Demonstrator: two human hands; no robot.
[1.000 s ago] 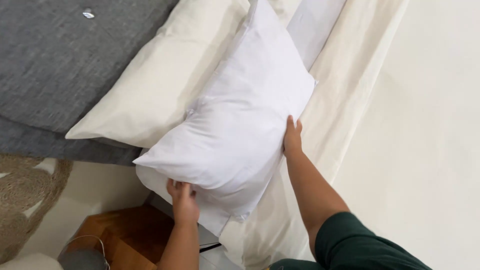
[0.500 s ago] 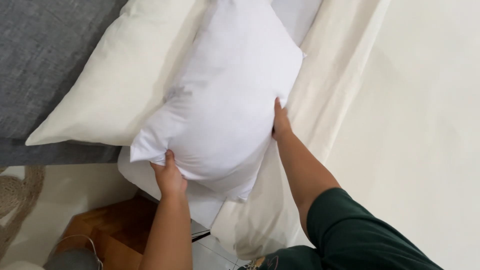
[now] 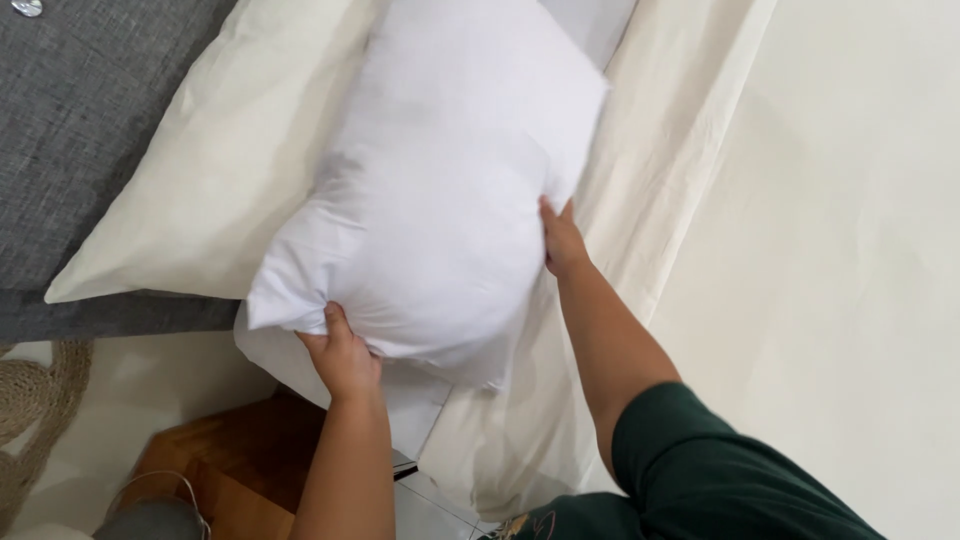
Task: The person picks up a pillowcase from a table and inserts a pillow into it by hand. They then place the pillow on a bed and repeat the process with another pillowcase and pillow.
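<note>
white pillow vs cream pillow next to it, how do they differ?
Colour: the white pillow is bright white; the cream pillow is off-white.
Contact: the white pillow is gripped by the left hand at its near corner and the right hand at its side; no hand touches the cream pillow.
Layering: the white pillow overlaps the cream pillow's edge; the cream pillow rests against the grey upholstery.
Both look soft, plain and unpatterned.

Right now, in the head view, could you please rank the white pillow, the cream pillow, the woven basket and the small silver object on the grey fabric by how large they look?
1. white pillow, nearer the camera, so its lead is unsure
2. cream pillow, partly covered
3. woven basket, cut off by the frame
4. small silver object
</note>
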